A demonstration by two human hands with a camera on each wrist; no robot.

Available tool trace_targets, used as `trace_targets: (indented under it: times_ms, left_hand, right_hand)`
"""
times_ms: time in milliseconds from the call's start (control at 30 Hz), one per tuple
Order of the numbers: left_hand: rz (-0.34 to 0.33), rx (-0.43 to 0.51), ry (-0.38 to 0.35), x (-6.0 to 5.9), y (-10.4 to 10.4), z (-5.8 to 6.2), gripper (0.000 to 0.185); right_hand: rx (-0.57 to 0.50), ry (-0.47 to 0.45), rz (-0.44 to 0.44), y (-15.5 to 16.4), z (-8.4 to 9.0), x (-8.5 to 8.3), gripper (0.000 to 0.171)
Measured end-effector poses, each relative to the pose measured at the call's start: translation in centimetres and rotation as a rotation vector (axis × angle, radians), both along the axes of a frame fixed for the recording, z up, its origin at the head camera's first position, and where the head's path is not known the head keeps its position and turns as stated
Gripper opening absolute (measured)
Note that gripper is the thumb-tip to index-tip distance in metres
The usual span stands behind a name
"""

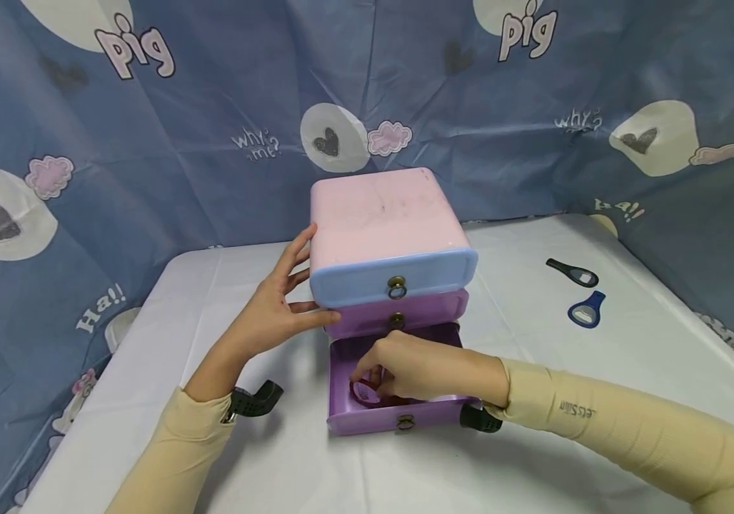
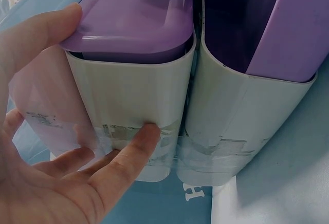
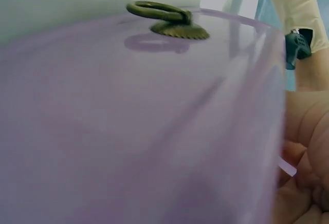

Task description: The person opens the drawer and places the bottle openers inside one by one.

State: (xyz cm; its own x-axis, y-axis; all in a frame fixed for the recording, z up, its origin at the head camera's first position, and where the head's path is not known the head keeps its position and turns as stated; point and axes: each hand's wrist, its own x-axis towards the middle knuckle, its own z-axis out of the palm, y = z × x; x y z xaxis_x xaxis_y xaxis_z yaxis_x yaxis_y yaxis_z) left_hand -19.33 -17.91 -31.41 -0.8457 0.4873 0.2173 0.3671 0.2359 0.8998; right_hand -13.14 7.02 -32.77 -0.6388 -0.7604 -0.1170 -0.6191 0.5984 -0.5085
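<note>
The left hand (image 1: 273,310) is spread wide and grips nothing, its fingers braced along the side of the stacked drawer unit. Its thumb rests at the edge of the purple middle drawer (image 1: 367,321), and the left wrist view shows one fingertip on that drawer's whitish case (image 2: 133,90), which has clear tape (image 2: 167,144) across it. Level with the left hand's upper fingers and just beside them is the pink top case (image 1: 380,214) with its light blue drawer (image 1: 354,282).

The right hand (image 1: 415,368) reaches down inside the pulled-out bottom drawer (image 1: 363,420), below and to the right of the left hand. Its fingers are curled and pinch a dark red ring-shaped object (image 1: 367,404), which lies low within the drawer, beneath the fingertips; the rest of the object is partly hidden by the hand. In the right wrist view the drawer's purple front blocks most of the grasp, and a bronze ring pull (image 3: 177,21) stands on that front.

Beyond the right hand, to its right and well apart, a black tool (image 1: 572,273) and a blue tool (image 1: 587,311) with rounded heads lie near each other on the white-covered table (image 1: 521,285). A printed blue cloth (image 1: 213,107) hangs beyond both hands.
</note>
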Motion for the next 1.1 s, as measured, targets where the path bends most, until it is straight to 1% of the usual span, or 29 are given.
trace_targets:
  times_ms: [200, 367, 467, 700, 867, 933, 1100]
  left_hand:
    - [0.008, -0.003, -0.006, 0.2, 0.1, -0.1, 0.128]
    - [0.014, -0.007, -0.005, 0.1, 0.0, -0.2, 0.129]
    - [0.012, -0.008, -0.006, 0.1, 0.0, -0.2, 0.129]
    - [0.010, 0.002, -0.008, 0.1, 0.1, -0.1, 0.129]
    - [0.011, 0.005, -0.012, 0.1, 0.1, -0.1, 0.129]
    - [0.011, 0.004, -0.013, 0.1, 0.1, -0.1, 0.129]
    - [0.010, 0.002, -0.010, 0.1, 0.1, -0.1, 0.129]
  right_hand:
    - [0.023, -0.042, -0.005, 0.0, -0.3, 0.2, 0.035]
    - [0.006, -0.095, -0.009, 0.4, 0.0, 0.4, 0.036]
    - [-0.003, -0.116, -0.028, 0.9, 0.4, 0.5, 0.036]
    - [0.000, -0.123, -0.063, 2.0, 1.3, 0.5, 0.037]
    - [-0.040, -0.134, -0.076, 2.7, 1.6, 0.6, 0.038]
    - [-0.053, -0.124, -0.077, 3.1, 1.9, 0.6, 0.038]
    - [-0.111, -0.122, -0.079, 4.5, 2.5, 0.8, 0.037]
